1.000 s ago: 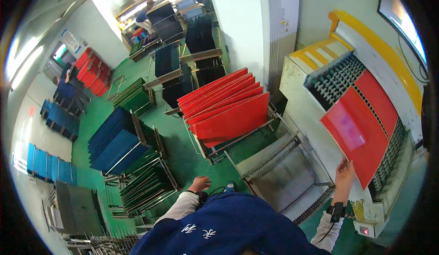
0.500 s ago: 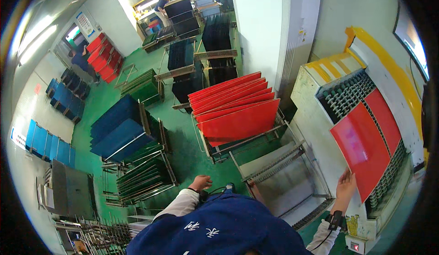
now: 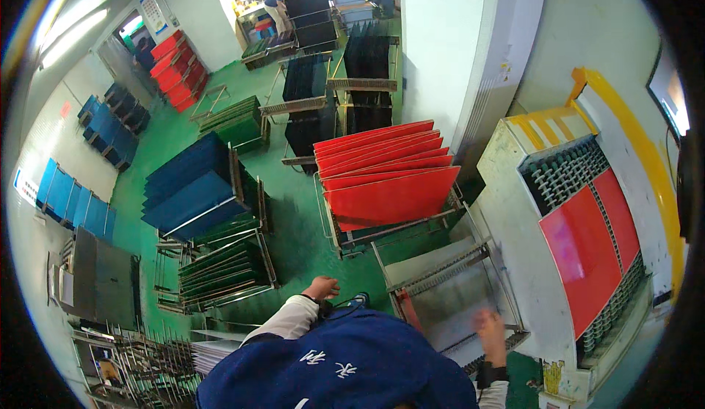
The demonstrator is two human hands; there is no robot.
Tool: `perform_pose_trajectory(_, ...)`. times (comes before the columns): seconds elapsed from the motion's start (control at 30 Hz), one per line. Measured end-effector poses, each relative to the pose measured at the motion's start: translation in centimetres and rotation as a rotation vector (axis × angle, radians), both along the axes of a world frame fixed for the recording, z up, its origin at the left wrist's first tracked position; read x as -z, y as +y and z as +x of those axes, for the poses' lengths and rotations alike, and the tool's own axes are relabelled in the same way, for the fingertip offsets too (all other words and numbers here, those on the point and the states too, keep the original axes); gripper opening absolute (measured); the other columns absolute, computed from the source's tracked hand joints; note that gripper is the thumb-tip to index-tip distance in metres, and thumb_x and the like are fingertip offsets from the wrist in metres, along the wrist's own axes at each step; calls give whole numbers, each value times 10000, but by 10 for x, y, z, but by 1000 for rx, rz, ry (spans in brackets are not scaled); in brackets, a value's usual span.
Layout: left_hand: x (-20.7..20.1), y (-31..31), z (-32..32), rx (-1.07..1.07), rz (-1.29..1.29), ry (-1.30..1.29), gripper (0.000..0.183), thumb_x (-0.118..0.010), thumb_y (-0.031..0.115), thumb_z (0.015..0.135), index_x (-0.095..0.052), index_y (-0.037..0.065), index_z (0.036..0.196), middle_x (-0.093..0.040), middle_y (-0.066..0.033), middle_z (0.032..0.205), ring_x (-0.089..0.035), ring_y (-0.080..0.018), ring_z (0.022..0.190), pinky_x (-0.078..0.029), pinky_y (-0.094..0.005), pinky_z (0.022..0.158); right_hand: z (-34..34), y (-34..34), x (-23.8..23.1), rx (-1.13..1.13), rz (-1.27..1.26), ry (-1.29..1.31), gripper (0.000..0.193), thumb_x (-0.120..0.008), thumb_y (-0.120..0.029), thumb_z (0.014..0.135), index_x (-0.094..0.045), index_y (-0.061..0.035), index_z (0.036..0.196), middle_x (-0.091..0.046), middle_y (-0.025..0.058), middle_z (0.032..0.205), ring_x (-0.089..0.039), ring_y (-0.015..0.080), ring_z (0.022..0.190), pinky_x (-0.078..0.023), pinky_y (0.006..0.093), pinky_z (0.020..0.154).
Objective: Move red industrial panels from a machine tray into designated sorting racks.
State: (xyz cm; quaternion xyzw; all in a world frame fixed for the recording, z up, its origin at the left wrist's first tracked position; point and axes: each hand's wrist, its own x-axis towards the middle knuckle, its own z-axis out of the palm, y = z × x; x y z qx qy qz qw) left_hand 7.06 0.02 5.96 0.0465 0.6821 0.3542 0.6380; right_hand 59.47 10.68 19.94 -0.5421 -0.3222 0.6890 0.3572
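Loosely spread, our left hand (image 3: 322, 288) hangs before us; our right hand (image 3: 490, 332) is too blurred to tell its grip; beside us stands a roller machine (image 3: 518, 214), then a metal rack (image 3: 444, 267) below that hand; on the rollers (image 3: 564, 178) lies a red panel (image 3: 584, 262).

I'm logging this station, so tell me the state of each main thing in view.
Left hand, empty, loosely curled
Right hand, blurred, nothing visible in it
Red panels on the rollers, lying untouched
Racked red panels, standing, fanned
Racked blue panels, standing, tilted
Roller machine, running or stopped: cannot tell
Ceiling light, on
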Motion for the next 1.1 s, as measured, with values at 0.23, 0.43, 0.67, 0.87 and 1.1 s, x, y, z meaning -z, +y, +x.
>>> perform_pose_trajectory(0.23, -9, 2, -5, 0, 3, 46, 373, -539, 217, 844, -470, -7, 1135, -592, -143, 933, -615, -254, 709, -485, -315, 490, -32, -45, 39, -557, -87, -278, 337, -650, -196, 784, -576, -11, 1057, -620, 68, 929, -580, 155, 810, -462, 270, 686)
perform_pose_trajectory(0.43, -14, 3, -19, 44, -30, -24, 396, -531, 201, 868, -443, -22, 1182, -596, -166, 992, -608, -268, 776, -499, -331, 521, -43, -59, 37, -631, -121, -341, 439, -695, -232, 751, -564, 14, 1091, -613, 97, 1016, -574, 190, 915, -447, 302, 800)
perform_pose_trajectory(0.67, -11, 7, -33, 45, -71, 19, 344, -545, 182, 846, -479, 0, 1130, -598, -128, 912, -594, -241, 655, -473, -315, 468, -47, -73, 68, -713, -58, -280, 435, -651, -221, 788, -522, 5, 1137, -583, 87, 1039, -556, 158, 888, -456, 283, 720)
perform_pose_trajectory(0.87, 2, 3, -47, 23, -70, 31, 356, -550, 172, 839, -475, 1, 1142, -605, -123, 874, -577, -208, 554, -455, -294, 407, -61, -76, 63, -691, -62, -301, 423, -663, -230, 779, -549, 36, 1088, -609, 120, 1024, -574, 159, 913, -460, 285, 785)
perform_pose_trajectory(1.1, -3, 7, -58, 28, -65, 1, 362, -549, 168, 839, -473, -1, 1151, -608, -128, 886, -580, -208, 553, -467, -301, 414, -79, -86, 67, -648, -25, -371, 455, -676, -243, 762, -543, 32, 1099, -623, 114, 988, -593, 166, 867, -463, 292, 776)
